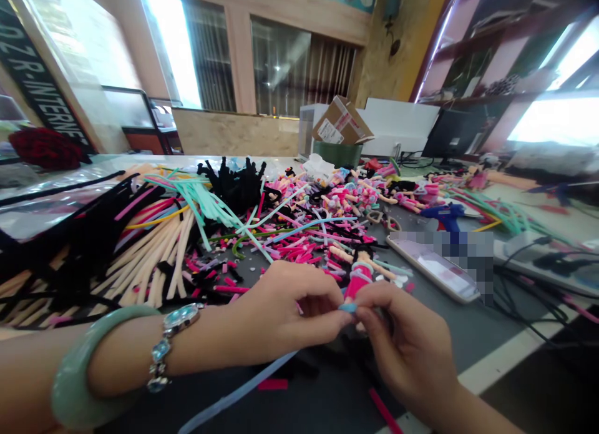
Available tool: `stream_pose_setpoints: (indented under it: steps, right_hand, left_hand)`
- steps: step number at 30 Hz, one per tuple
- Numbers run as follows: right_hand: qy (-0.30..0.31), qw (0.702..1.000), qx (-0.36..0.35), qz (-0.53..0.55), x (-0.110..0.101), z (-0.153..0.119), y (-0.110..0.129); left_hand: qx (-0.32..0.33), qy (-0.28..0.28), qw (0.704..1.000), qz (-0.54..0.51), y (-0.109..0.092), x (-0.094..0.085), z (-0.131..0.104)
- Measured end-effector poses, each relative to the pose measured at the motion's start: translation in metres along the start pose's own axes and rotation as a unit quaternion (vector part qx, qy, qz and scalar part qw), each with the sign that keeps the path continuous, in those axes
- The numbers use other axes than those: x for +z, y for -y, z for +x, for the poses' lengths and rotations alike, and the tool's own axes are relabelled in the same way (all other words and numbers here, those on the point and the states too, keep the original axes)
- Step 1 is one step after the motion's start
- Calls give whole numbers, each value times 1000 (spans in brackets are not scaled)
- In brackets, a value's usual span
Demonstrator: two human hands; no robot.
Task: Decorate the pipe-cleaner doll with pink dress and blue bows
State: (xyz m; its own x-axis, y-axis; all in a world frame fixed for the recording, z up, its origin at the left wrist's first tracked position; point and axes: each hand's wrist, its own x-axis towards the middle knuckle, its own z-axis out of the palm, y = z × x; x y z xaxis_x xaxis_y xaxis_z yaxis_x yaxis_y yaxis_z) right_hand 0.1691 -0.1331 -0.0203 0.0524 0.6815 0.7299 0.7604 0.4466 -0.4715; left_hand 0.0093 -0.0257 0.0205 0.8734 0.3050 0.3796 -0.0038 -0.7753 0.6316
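Note:
A small doll made of pipe cleaners (360, 273), with black hair, a pink body and pale blue trim, stands out between my two hands. My left hand (299, 304) pinches a light blue pipe cleaner (243, 389) at the doll's lower end, and the long tail of it trails down to the lower left. From the other side my right hand (412, 337) closes thumb and fingers on the bottom of the doll. Fingertips hide the exact spot where the blue strand meets the pink part.
Bundles of beige pipe cleaners (150, 259) and black ones (238, 187) lie left. Behind are pink scraps (299, 243) and a heap of small dolls (355, 193). A phone (433, 265), a blue glue gun (444, 215) and cables (519, 309) lie right. A cardboard box (344, 123) sits farther back.

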Motion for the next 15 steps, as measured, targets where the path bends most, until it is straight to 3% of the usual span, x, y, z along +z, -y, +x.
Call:
stream_pose_setpoints:
  steps: [8,15]
  right_hand:
    - [40,980,116,155,-3,-2,-2]
    - [52,990,100,83,0,2,-2]
  left_hand:
    - [-126,32,975,-180,2,3,-1]
    - [-125,33,978,-161,4,4,-1]
